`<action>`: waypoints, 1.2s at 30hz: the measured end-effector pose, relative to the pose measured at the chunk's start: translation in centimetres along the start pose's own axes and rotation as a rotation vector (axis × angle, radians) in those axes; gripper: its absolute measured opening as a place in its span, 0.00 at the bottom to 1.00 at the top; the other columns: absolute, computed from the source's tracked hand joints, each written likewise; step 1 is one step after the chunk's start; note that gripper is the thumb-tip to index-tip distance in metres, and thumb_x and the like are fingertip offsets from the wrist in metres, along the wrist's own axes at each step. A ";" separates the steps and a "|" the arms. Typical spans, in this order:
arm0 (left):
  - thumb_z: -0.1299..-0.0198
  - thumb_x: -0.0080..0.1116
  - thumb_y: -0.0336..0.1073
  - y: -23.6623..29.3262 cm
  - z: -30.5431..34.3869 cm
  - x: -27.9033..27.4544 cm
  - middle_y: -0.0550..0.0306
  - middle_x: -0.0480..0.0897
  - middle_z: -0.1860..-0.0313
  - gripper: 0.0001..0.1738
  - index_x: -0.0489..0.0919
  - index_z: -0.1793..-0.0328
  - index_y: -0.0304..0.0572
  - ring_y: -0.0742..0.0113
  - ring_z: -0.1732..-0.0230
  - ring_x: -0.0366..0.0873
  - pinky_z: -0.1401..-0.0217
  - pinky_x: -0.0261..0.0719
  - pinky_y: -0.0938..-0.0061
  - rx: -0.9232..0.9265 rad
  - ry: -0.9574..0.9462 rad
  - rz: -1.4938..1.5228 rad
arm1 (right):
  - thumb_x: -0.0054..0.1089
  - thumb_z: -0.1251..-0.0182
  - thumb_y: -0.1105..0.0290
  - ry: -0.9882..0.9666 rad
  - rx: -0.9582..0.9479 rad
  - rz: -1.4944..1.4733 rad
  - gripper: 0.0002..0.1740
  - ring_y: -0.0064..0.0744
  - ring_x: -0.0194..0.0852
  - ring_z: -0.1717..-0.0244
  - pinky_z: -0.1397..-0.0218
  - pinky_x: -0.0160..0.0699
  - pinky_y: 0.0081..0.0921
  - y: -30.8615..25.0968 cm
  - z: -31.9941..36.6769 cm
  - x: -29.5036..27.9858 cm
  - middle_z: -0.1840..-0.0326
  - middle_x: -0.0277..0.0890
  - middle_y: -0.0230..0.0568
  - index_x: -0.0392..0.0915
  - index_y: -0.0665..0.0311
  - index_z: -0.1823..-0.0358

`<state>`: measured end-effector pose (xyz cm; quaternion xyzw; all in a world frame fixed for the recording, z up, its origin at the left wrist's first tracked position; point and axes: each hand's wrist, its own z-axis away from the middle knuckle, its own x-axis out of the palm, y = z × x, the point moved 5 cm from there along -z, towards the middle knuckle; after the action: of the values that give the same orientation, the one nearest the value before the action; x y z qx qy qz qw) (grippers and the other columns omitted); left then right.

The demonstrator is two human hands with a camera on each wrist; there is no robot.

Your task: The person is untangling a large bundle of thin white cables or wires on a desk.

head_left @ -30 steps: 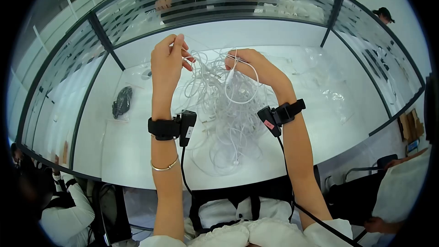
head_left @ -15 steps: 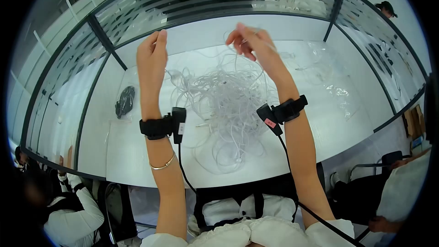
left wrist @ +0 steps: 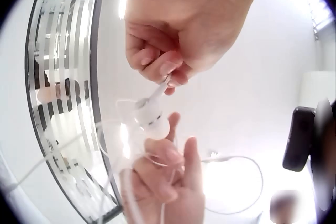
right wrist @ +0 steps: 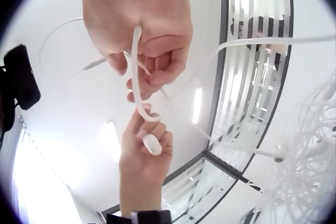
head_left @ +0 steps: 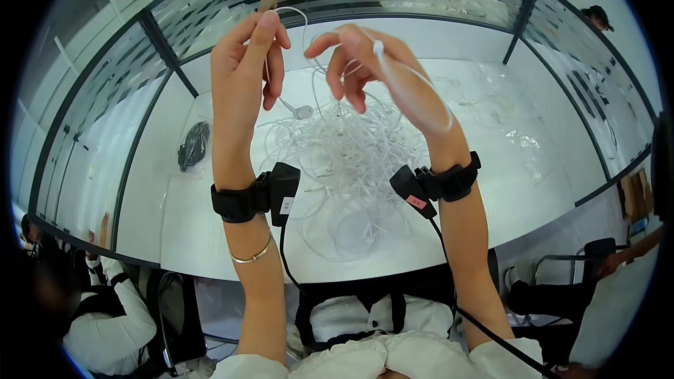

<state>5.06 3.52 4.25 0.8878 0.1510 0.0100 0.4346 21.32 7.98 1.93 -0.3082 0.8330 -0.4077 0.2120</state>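
In the head view my left hand (head_left: 242, 74) is raised above the table's far half, pinching a thin white cable, with a white earbud (head_left: 303, 112) just beyond its fingertips. The left wrist view shows those fingertips at the stem of the earbud (left wrist: 149, 113). My right hand (head_left: 382, 74) is close by, its bent fingers holding white cable (right wrist: 136, 71), part of which loops over the back of the hand. Beneath both hands a large tangle of white cables (head_left: 358, 140) lies on the white table (head_left: 189, 231).
A dark plastic-wrapped bundle (head_left: 194, 146) lies at the table's left, and clear plastic bags (head_left: 523, 140) at its right. Framed partitions (head_left: 516, 21) enclose the sides and back. A person stands beyond the back panel; others sit at both sides.
Since half a second ago, my left hand has moved up and its fingers have spread from a tighter curl. My right hand has come left, nearer to it. An earbud now shows between them.
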 end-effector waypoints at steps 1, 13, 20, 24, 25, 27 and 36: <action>0.27 0.48 0.47 -0.4 -0.1 -0.5 0.70 0.66 0.88 0.19 0.75 0.69 0.43 0.85 0.89 0.56 0.86 0.46 0.84 0.025 0.024 -0.029 | 0.40 0.25 0.47 0.038 -0.077 -0.014 0.28 0.19 0.66 0.83 0.77 0.65 0.16 -0.5 0.2 -0.5 0.76 0.75 0.33 0.77 0.67 0.51; 0.31 0.52 0.38 -0.5 0.0 -8.3 0.67 0.61 0.83 0.20 0.65 0.78 0.46 0.80 0.82 0.53 0.80 0.46 0.81 0.207 0.663 0.084 | 0.59 0.35 0.62 0.447 -0.058 0.245 0.18 0.09 0.50 0.82 0.76 0.47 0.08 -4.0 3.0 -7.3 0.57 0.82 0.33 0.78 0.65 0.48; 0.38 0.50 0.34 -3.8 1.2 -17.0 0.66 0.62 0.81 0.15 0.62 0.78 0.48 0.77 0.81 0.57 0.80 0.51 0.79 0.036 0.916 0.224 | 0.67 0.39 0.64 0.481 -0.087 0.432 0.10 0.10 0.68 0.67 0.66 0.61 0.10 -5.4 3.1 -6.5 0.66 0.78 0.25 0.80 0.62 0.61; 0.40 0.52 0.36 -3.9 2.0 -18.8 0.65 0.69 0.79 0.12 0.69 0.77 0.46 0.78 0.79 0.59 0.76 0.53 0.81 0.025 1.006 0.054 | 0.67 0.38 0.65 0.574 -0.121 0.417 0.10 0.09 0.65 0.69 0.68 0.57 0.10 -5.8 3.6 -7.3 0.70 0.76 0.23 0.80 0.62 0.62; 0.42 0.55 0.39 -4.4 1.9 -19.4 0.65 0.73 0.78 0.11 0.75 0.74 0.44 0.79 0.78 0.62 0.76 0.53 0.81 0.029 0.975 -0.038 | 0.66 0.38 0.64 0.580 -0.084 0.467 0.09 0.09 0.64 0.70 0.69 0.56 0.10 -6.1 3.9 -7.2 0.71 0.75 0.23 0.80 0.62 0.62; 0.43 0.56 0.41 -5.2 1.2 -19.8 0.66 0.74 0.77 0.11 0.77 0.73 0.44 0.80 0.77 0.63 0.74 0.53 0.81 -0.018 0.861 -0.123 | 0.66 0.37 0.63 0.554 -0.077 0.513 0.10 0.09 0.60 0.73 0.71 0.53 0.11 -7.1 4.2 -6.3 0.75 0.72 0.21 0.78 0.62 0.63; 0.35 0.49 0.49 -2.4 -0.4 -8.6 0.60 0.85 0.65 0.19 0.82 0.65 0.43 0.73 0.61 0.78 0.50 0.65 0.77 -0.130 0.157 -0.343 | 0.64 0.36 0.63 0.485 -0.093 0.561 0.11 0.09 0.56 0.74 0.72 0.51 0.12 -8.4 4.4 -4.5 0.73 0.73 0.21 0.78 0.63 0.63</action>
<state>-3.82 2.79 3.63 0.8156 0.3326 0.0148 0.4732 30.07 4.64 6.62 0.0282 0.9288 -0.3564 0.0979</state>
